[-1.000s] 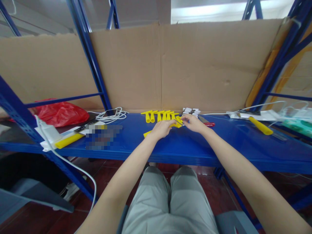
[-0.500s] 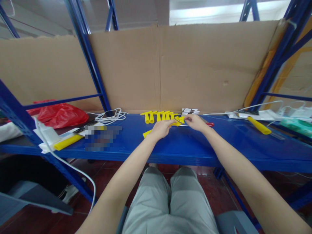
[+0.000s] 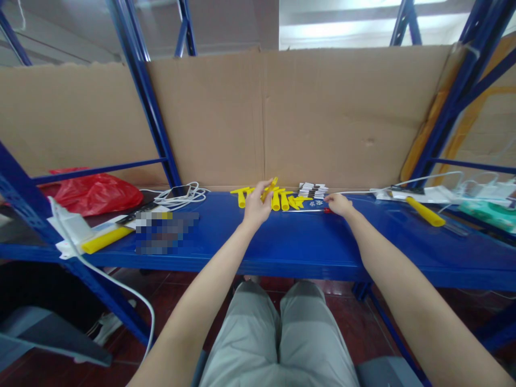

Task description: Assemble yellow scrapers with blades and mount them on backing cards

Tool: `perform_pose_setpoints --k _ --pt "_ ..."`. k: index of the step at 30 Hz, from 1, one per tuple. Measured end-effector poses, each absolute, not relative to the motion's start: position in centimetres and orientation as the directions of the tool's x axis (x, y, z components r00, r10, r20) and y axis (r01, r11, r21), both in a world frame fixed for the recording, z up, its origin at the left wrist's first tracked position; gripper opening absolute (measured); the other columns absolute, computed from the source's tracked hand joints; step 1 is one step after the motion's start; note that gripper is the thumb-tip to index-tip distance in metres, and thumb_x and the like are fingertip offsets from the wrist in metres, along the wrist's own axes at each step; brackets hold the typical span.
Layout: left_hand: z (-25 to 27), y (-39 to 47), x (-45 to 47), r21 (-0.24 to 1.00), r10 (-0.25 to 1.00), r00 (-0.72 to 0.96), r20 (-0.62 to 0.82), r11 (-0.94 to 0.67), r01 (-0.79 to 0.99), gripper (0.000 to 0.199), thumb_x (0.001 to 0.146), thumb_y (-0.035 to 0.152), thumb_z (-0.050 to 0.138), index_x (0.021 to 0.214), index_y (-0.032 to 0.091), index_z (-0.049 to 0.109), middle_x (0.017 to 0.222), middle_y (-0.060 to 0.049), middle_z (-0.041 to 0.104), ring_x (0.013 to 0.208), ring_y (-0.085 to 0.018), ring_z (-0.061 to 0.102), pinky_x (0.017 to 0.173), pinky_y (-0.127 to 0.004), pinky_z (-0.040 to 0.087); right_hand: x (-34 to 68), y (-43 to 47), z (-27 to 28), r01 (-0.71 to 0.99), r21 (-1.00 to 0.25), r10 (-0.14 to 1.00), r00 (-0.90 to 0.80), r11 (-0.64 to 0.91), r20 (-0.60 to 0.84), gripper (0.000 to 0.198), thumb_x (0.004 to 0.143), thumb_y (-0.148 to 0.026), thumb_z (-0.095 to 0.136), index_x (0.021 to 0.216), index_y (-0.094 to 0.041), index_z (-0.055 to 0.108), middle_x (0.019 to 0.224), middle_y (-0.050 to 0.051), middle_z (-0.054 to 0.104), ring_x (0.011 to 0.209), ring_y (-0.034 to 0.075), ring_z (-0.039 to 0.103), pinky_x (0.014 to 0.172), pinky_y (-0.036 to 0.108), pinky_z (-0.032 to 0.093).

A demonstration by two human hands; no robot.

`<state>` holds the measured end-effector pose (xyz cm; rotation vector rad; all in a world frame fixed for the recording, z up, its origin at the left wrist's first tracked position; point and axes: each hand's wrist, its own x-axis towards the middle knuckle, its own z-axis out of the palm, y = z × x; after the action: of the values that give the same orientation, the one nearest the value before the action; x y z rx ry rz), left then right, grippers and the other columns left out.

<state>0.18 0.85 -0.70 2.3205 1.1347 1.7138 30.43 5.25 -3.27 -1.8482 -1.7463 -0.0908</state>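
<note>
My left hand is raised a little over the shelf top. Its thumb and fingers pinch a yellow plastic piece, tilted upward and partly hidden by the fingers. Behind and beside it lies a row of yellow T-shaped pieces with tube-like stems. My right hand rests farther right with its fingers closed together; whatever is in them is hidden. Under it shows the red handle of a screwdriver, its thin shaft pointing left. Small pale bits and smaller yellow pieces lie between the hands.
Stacked white-and-dark pieces stand against the cardboard wall. On the left are a red plastic bag, coiled white cable and a yellow tube. Another yellow tube lies right. Blue posts frame the shelf.
My left hand has lifted and turned the yellow piece upward, over the row. My right hand has moved right, away from the small yellow pieces, to above the screwdriver.
</note>
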Motion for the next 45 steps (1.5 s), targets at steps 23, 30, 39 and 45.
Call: perform_pose_setpoints --k 23,30,39,45 --pt "-0.5 -0.4 1.6 0.99 0.913 0.398 0.085 -0.032 -0.139 0.023 0.082 -0.005 0.049 0.094 0.015 0.044 0.073 -0.002 0.063 0.056 -0.013 0.067 0.043 -0.016 0.047 26.7 4.1 -1.9 0.995 -0.053 0.993 0.091 -0.087 0.076 0.051 0.088 -0.02 0.03 0.132 -0.028 0.055 0.144 0.01 0.044 0.133 0.034 0.034 0.101 0.066 0.027" --pt "-0.6 -1.0 1.9 0.995 0.906 0.42 0.048 -0.007 -0.099 0.022 0.082 -0.006 0.047 0.086 0.015 0.043 0.067 -0.001 0.062 0.053 -0.015 0.066 0.04 -0.017 0.046 26.1 3.7 -1.7 0.999 0.015 0.996 0.042 -0.043 0.085 0.051 0.087 -0.017 0.031 0.127 -0.03 0.059 0.14 0.007 0.05 0.129 0.033 0.038 0.1 0.063 0.029" --pt "-0.7 -0.9 1.6 0.999 0.871 0.491 0.016 0.008 -0.046 0.02 0.081 -0.004 0.048 0.088 0.015 0.045 0.074 -0.004 0.064 0.058 -0.015 0.067 0.049 -0.022 0.051 25.7 2.6 -1.0 0.999 -0.014 0.98 0.036 -0.034 0.196 0.04 0.081 -0.012 0.04 0.101 -0.023 0.072 0.119 0.011 0.065 0.116 0.03 0.051 0.094 0.053 0.035" --pt "-1.2 -0.8 1.8 0.999 0.846 0.533 -0.004 0.027 -0.035 0.021 0.082 -0.006 0.047 0.087 0.014 0.043 0.066 -0.005 0.064 0.058 -0.017 0.068 0.057 -0.028 0.056 26.0 3.2 -1.1 0.982 -0.151 0.971 0.138 -0.11 0.194 0.022 0.078 -0.017 0.052 0.081 -0.022 0.073 0.095 0.007 0.072 0.098 0.025 0.06 0.089 0.043 0.04"
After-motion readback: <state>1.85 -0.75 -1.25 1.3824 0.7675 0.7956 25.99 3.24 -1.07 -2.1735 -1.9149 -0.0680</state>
